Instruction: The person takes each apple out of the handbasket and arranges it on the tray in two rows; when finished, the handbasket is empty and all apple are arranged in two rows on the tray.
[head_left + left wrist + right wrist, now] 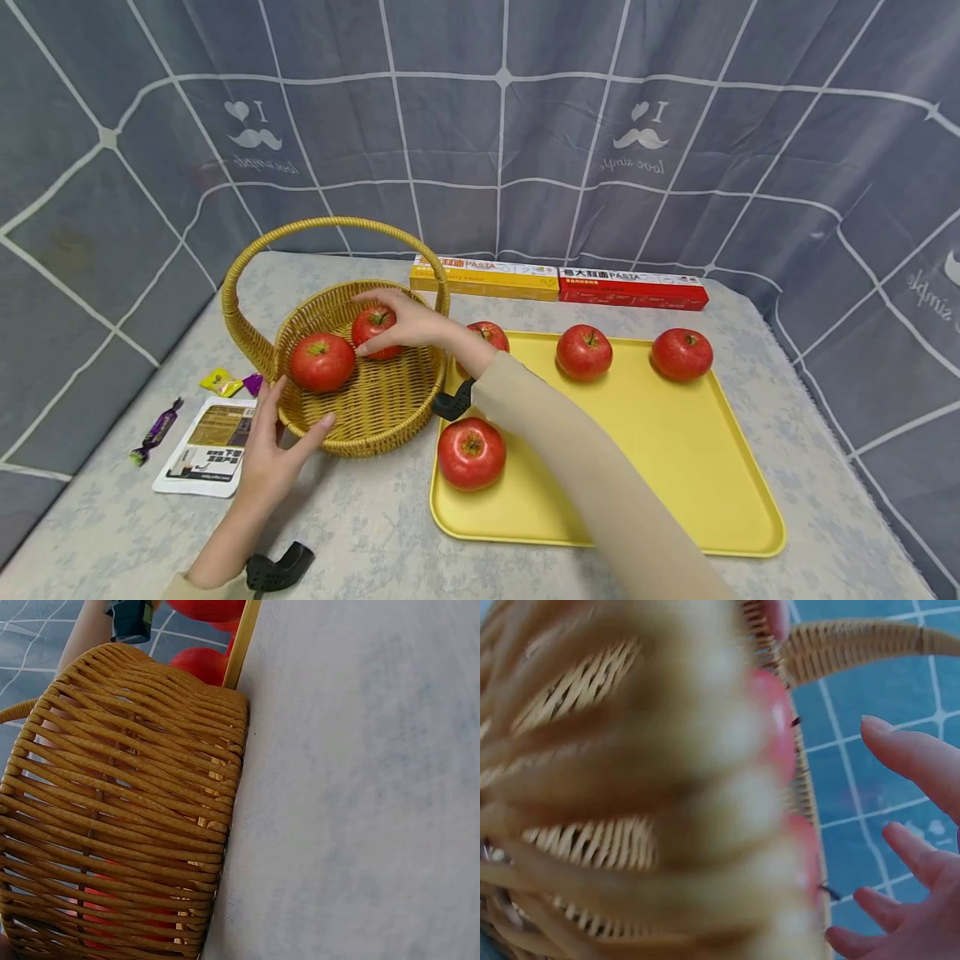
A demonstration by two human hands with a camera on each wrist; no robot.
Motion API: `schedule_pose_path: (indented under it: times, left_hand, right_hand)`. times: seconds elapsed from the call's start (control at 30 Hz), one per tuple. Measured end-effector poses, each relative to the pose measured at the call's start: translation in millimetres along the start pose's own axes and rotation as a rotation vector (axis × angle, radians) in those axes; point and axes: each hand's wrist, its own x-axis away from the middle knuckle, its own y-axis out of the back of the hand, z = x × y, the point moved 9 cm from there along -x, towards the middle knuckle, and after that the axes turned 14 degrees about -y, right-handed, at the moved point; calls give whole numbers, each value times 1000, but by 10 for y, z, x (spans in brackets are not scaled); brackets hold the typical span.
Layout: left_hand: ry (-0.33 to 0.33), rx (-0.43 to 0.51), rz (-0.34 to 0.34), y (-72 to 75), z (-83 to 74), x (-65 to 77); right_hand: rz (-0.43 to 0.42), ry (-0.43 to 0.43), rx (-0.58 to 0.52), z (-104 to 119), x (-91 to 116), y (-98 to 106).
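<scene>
A woven basket (pixel 360 446) with a tall handle stands at left centre, holding two red apples, one at left (pixel 321 367) and one farther back (pixel 369 321). My right hand (pixel 408 321) is above the farther apple and partly hides it. In the right wrist view, the fingers (pixel 904 915) are spread, with a gap between them and the apples. My left hand (pixel 277 454) rests against the basket's near left side, its fingers and thumb apart and fairly straight. The left wrist view shows mostly the basket's woven wall (pixel 120 802).
A yellow tray (pixel 652 467) to the right carries several more apples, such as one (pixel 471 454) near its left edge. Yellow (pixel 487 283) and red (pixel 630 292) pasta boxes lie behind. Left of the basket are a white packet (pixel 202 467) and wrapped candies (pixel 157 433).
</scene>
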Motion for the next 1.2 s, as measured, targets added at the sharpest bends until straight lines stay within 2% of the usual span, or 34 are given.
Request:
schedule_pose_path:
  times: [0.27,0.43,0.53,0.63,0.73,0.97,1.2]
  left_hand:
    - [-2,1,-6,3,-8,3]
    - [8,-4,-10,10,-4,11]
    - [8,-2,-14,11,-1,12]
    - [3,3,-15,8,0,10]
    - [5,8,-16,9,2,10]
    - [16,17,-9,-3,12,6]
    - [12,32,-8,-9,10,-22]
  right_hand:
    - [-6,-37,0,-123,-125,-71]
    - [18,-54,59,-157,-150,-118]
    - [73,-42,158,-149,-127,-184]
    - [169,-34,282,-155,-78,-292]
    - [241,-21,356,-153,-23,-363]
    - [277,62,373,-93,111,-363]
    - [267,246,269,139,512,-164]
